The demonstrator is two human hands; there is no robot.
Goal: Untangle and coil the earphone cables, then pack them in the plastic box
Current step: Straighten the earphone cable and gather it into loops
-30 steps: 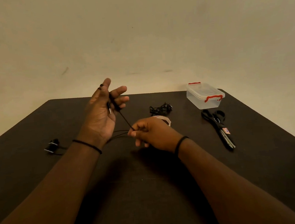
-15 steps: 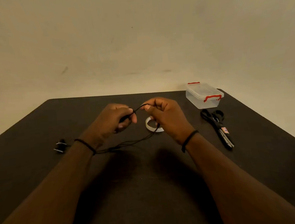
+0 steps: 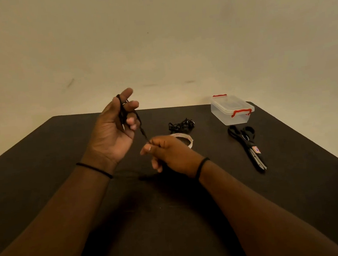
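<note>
My left hand (image 3: 113,130) is raised, palm towards me, with a black earphone cable (image 3: 142,130) wound round its fingers. The cable runs down and right to my right hand (image 3: 170,154), which pinches it between thumb and forefinger just above the table. The cable's slack lies dark on the table (image 3: 64,148) under my wrists, hard to make out. A second tangled black earphone bundle (image 3: 181,126) lies further back at the middle. The clear plastic box (image 3: 231,111) with red clips stands shut at the back right.
A white tape roll (image 3: 188,139) lies behind my right hand, partly hidden. Black scissors (image 3: 247,146) lie at the right, in front of the box. A plain wall rises behind the dark table.
My left hand has risen and turned palm towards me with the cable round its fingers. My right hand has dropped lower and nearer, drawing the cable taut. The view has shifted; the small black bundle at left is out of sight.
</note>
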